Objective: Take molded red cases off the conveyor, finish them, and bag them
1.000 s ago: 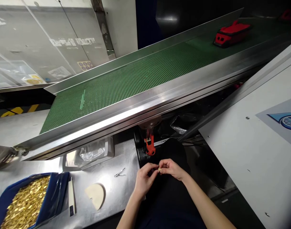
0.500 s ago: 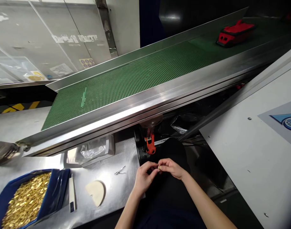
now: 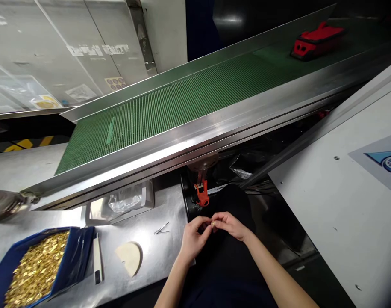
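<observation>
My left hand (image 3: pixel 195 235) and my right hand (image 3: pixel 229 226) meet fingertip to fingertip above my dark lap. Between the pinched fingers shows a tiny gold-coloured piece (image 3: pixel 213 223), mostly hidden; both hands seem to grip it. Just beyond them hangs an orange-red tool or clip (image 3: pixel 202 196). On the metal table (image 3: pixel 160 261) to the left lie small tweezers or snips (image 3: pixel 161 229), a cream half-round pad (image 3: pixel 130 257) and a white-and-black cutter (image 3: pixel 97 261). A blue bin (image 3: pixel 62 273) holds many small gold metal pieces (image 3: pixel 38 267).
A green conveyor belt (image 3: pixel 169 107) with a metal side rail (image 3: pixel 182 143) runs across in front, carrying a red and black object (image 3: pixel 318 40) at the upper right. A grey tray (image 3: pixel 147 199) sits beneath the rail. A white panel (image 3: pixel 313 179) slants along the right.
The view has shifted very slightly. My hands stay together, with only a small shift of the fingers around the gold piece.
</observation>
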A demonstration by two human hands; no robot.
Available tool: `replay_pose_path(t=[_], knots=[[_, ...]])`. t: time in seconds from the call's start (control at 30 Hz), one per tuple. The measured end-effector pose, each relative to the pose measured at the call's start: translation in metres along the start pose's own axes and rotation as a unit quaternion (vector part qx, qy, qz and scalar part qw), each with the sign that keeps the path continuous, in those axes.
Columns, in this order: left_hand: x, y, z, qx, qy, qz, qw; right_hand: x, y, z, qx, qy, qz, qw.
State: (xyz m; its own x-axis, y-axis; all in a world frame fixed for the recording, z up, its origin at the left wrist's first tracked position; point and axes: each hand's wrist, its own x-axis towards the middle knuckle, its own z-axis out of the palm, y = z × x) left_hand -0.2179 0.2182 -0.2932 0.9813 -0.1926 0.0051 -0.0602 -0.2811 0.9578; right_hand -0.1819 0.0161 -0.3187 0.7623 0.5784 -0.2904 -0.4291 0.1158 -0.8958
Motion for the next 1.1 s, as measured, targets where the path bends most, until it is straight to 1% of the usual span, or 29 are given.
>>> replay_pose_path(t=[0.27, 0.7, 0.83, 1.0, 1.1], knots=[[0.0007, -0.0017, 0.0009, 0.020, 0.000, 0.001, 1.000, 0.0012, 0.0026, -0.0007, 0.016, 0.018, 0.003, 1.000], [0.0002, -0.0043, 0.0024, 0.020, 0.014, -0.001, 1.000, 0.0023, 0.0004, 0.0004, 0.010, 0.012, 0.011, 1.000], [0.0001, -0.0042, 0.0021, 0.011, 0.018, 0.011, 1.000, 0.0029, 0.0015, 0.0008, 0.003, 0.020, 0.013, 1.000], [-0.0013, -0.0071, 0.0021, -0.001, -0.004, 0.042, 0.999, 0.0020, 0.0060, -0.0008, -0.004, 0.033, 0.029, 0.999], [-0.0046, -0.0072, 0.0026, -0.005, 0.000, 0.052, 0.999, 0.0011, 0.0039, 0.0018, -0.006, 0.045, 0.034, 0.998]])
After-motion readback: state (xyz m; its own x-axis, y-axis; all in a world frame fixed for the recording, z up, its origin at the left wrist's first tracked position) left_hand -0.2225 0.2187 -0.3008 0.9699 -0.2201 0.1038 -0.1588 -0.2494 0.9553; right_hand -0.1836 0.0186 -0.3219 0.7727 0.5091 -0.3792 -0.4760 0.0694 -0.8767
